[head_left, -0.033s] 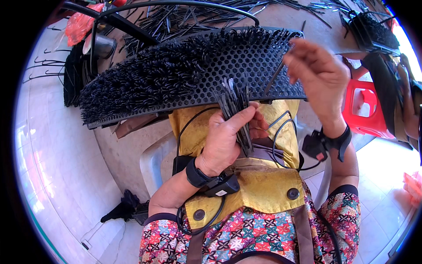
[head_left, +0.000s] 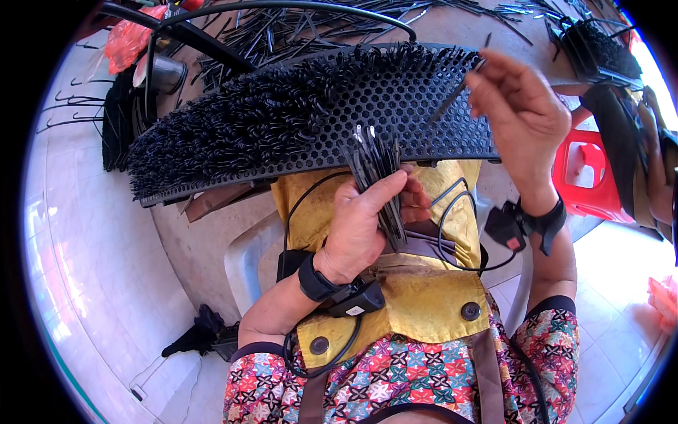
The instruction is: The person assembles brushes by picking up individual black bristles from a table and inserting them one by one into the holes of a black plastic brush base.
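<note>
Across my lap lies a curved black panel [head_left: 413,127] full of small holes. Dense looped black strips [head_left: 233,127] cover its left and far parts, while bare holes show toward the near right. My left hand [head_left: 360,222] is closed around a bundle of thin black strips [head_left: 374,162], tips pointing up, just in front of the panel's near edge. Over the panel's right end, my right hand [head_left: 526,116] pinches one thin black strip [head_left: 450,101], which slants down to the left. I cannot tell whether the strip's lower end touches a hole.
A heap of loose black strips [head_left: 275,35] lies behind the panel. A black curved rod [head_left: 282,6] arches above it. At the right stand a red plastic stool [head_left: 572,169] and another person's arm [head_left: 650,148]. A metal can [head_left: 161,73] is at the far left. Cables hang from both my wrists.
My right hand has shifted slightly to the right, and more of the strip shows at its fingers. The left hand and its bundle stay in place.
</note>
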Tool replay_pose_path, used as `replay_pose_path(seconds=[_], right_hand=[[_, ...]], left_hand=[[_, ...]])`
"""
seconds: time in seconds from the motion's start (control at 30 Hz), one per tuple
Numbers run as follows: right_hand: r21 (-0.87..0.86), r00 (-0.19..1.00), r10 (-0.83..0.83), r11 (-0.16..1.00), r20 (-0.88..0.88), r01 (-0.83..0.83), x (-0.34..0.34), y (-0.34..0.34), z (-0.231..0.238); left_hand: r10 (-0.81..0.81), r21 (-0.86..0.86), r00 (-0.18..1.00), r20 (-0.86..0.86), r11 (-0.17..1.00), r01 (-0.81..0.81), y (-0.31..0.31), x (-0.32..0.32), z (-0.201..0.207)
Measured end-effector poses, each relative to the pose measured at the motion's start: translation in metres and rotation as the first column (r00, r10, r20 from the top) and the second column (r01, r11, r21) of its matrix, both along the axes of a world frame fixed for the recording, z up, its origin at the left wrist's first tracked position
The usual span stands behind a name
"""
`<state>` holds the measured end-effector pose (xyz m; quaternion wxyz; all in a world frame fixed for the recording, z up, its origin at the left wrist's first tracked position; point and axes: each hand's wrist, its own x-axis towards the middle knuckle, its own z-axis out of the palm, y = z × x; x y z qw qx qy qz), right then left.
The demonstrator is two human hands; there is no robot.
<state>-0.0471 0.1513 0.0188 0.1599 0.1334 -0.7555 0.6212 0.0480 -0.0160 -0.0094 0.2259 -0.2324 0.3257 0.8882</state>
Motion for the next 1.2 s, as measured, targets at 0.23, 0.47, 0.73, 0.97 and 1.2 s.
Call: replay_pose_path(seconds=[0.23, 0.47, 0.73, 0.97, 1.2], right_hand=[[0.36, 0.772, -0.061, 0.859, -0.633, 0.363, -0.024, -0.007, -0.006], [0.451, 0.804, 0.071, 0.855, -0.59, 0.255, -0.037, -0.003, -0.021], [0.587, 0.818, 0.19, 0.782, -0.542, 0.207, -0.042, -0.004, -0.011], [0.672, 0.859, 0.348, 0.741, -0.375, -0.007, -0.054, -0.002, -0.008], [0.242, 0.88, 0.325, 0.876, 0.346, -0.418, 0.01, -0.008, 0.006]], left_hand=[[0.012, -0.048, 1.0, -0.002, 0.999, -0.012, 0.002, 0.002, 0.001], [0.014, -0.049, 1.0, -0.007, 0.999, -0.014, 0.003, 0.004, -0.002], [0.005, -0.056, 0.999, -0.036, 0.998, -0.007, 0.004, 0.004, -0.004], [0.0, -0.081, 1.0, -0.029, 0.997, -0.002, 0.006, 0.004, 0.002], [-0.038, -0.109, 0.998, -0.059, 0.994, 0.031, 0.006, 0.003, 0.001]])
